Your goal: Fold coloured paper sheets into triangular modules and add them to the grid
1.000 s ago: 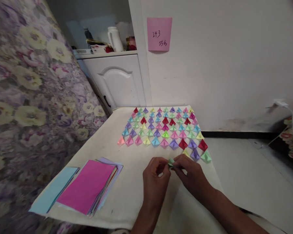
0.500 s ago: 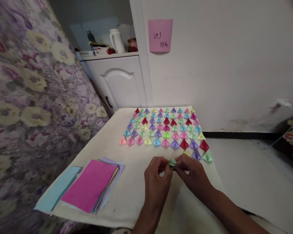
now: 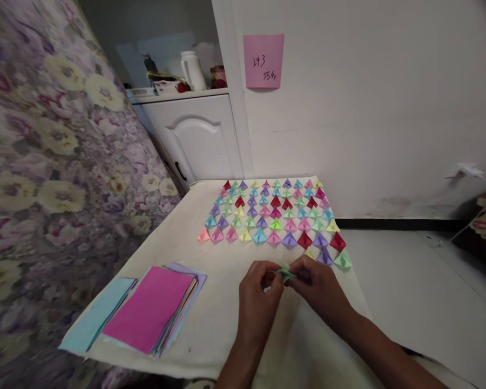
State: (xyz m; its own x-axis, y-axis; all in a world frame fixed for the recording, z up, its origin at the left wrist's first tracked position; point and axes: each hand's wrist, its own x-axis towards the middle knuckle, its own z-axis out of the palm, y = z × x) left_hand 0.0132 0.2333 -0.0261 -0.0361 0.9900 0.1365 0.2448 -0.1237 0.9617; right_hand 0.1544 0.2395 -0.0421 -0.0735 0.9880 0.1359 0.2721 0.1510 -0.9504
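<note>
A small light-green folded paper boat (image 3: 285, 273) is pinched between both sets of fingertips, just above the cloth-covered table (image 3: 210, 313). My left hand (image 3: 260, 292) grips its left end, and my right hand (image 3: 319, 286) grips the right end. Fingers hide part of the paper. Beyond my hands lie rows of small folded paper boats in many colours, among them a purple boat (image 3: 324, 256) and a green boat (image 3: 343, 261) close to my right hand. A yellow boat (image 3: 309, 253) is partly covered by that hand.
At the table's left lie a stack of coloured paper topped by a magenta sheet (image 3: 152, 308) and a stack of light-blue strips (image 3: 99, 313). A floral curtain (image 3: 65, 162) hangs on the left. Behind stand a white cabinet (image 3: 198, 140) and a wall with a pink note (image 3: 263, 60).
The green paper boat has spread wider between my fingertips, its pointed ends now drawn apart. My hands have barely shifted.
</note>
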